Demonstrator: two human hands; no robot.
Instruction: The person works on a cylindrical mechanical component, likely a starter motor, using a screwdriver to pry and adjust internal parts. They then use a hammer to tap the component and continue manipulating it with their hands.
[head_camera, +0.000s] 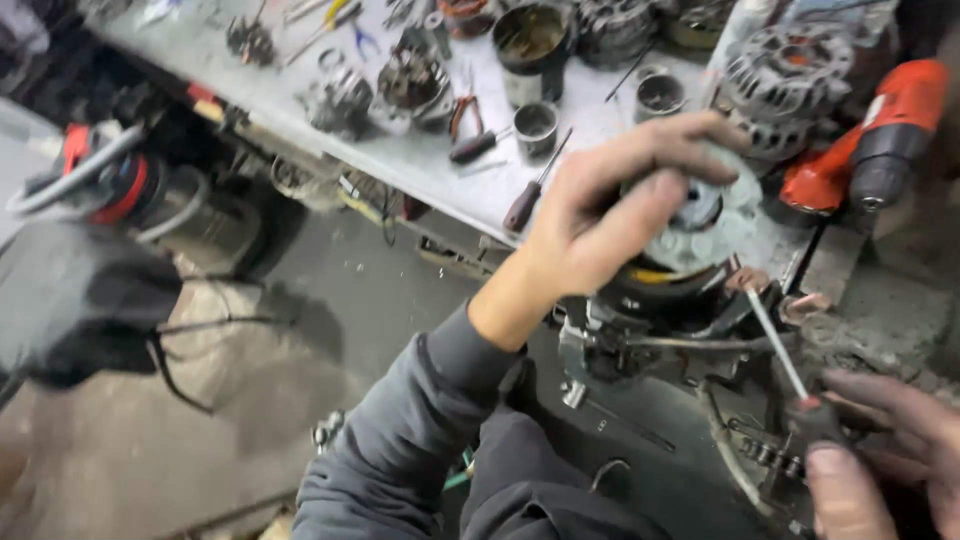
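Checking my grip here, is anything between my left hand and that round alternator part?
Nothing visible. The left hand grips the round alternator part directly, fingers over its rim. The right hand holds a screwdriver below, apart from it.

We see a round, grey cast-metal alternator housing (710, 215) upright at the bench edge, and a slim, tilted steel-shafted screwdriver (778, 345) below it.

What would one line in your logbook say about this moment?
left hand: gripping round metal alternator part | right hand: holding screwdriver, tip up by the part | behind: workbench, orange drill
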